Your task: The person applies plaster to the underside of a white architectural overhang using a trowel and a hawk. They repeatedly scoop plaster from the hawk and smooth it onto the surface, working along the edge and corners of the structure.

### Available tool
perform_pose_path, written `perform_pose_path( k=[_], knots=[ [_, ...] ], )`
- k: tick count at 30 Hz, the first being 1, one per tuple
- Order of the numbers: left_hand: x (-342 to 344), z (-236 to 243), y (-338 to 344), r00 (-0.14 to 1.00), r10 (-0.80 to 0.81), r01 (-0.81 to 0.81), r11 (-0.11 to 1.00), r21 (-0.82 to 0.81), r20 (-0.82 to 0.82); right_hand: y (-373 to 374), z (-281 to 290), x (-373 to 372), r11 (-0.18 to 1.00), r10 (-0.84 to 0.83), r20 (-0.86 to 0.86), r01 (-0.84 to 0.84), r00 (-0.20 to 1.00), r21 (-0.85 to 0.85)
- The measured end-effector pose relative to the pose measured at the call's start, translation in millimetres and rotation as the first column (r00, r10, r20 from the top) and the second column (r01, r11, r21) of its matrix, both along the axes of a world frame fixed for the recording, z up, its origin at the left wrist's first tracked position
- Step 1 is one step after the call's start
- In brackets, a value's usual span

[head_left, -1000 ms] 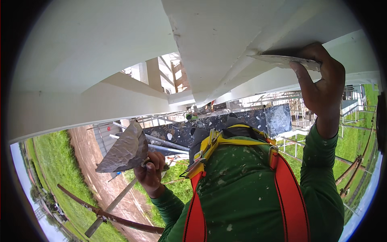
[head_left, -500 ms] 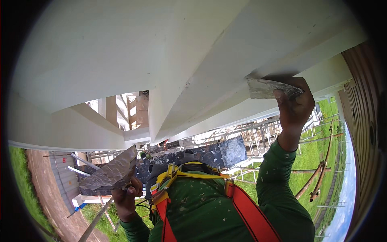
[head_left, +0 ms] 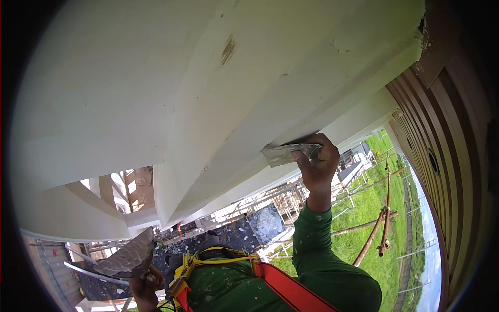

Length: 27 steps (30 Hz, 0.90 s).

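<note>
My right hand (head_left: 319, 164) is raised and closed around a flat, thin scraper blade (head_left: 285, 154) smeared with pale filler. The blade's upper edge lies against the underside of a long white beam (head_left: 244, 140). Low on the left, my left hand (head_left: 145, 289) grips a wider, roughly triangular plate (head_left: 128, 256) streaked with grey-white paste. This plate is held away from the beam, below its near end. Part of the left hand's fingers is hidden behind the plate's lower edge.
Ribbed brown cladding (head_left: 434, 140) runs along the right. A brown bare patch (head_left: 227, 50) marks the white surface. Below are spattered dark platform boards (head_left: 228, 235), scaffold tubes, rusty poles (head_left: 383, 223) and grass (head_left: 358, 203). I wear a yellow-and-red harness (head_left: 280, 283) over green sleeves.
The view has tilted up and to the right, so more of the beam and cladding shows. The right hand's blade stays against the beam, and both hands keep their hold.
</note>
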<state>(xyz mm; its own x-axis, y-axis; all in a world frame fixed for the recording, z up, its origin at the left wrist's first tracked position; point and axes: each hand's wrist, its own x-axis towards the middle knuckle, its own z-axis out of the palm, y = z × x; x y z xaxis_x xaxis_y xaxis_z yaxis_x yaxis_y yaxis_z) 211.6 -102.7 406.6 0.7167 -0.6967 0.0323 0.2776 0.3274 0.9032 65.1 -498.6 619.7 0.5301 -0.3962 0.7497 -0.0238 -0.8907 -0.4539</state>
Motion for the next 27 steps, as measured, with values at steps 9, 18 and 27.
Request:
perform_pose_path(
  k=[9,18,27],
  knots=[
    [7,-14,-6,0.998,-0.058,0.057,0.998,0.032,0.009,4,12,-6,0.994,-0.087,-0.188,0.098,0.978,0.047],
    [-5,-1,-44,0.998,0.052,-0.052,0.999,0.004,-0.043,-7,20,-2,0.997,0.073,-0.161,-0.067,0.984,0.042],
    [-50,-16,-90,0.944,0.083,-0.12,0.988,-0.098,-0.321,-24,1,-18,0.997,0.021,-0.104,-0.028,0.994,-0.069]
  ],
)
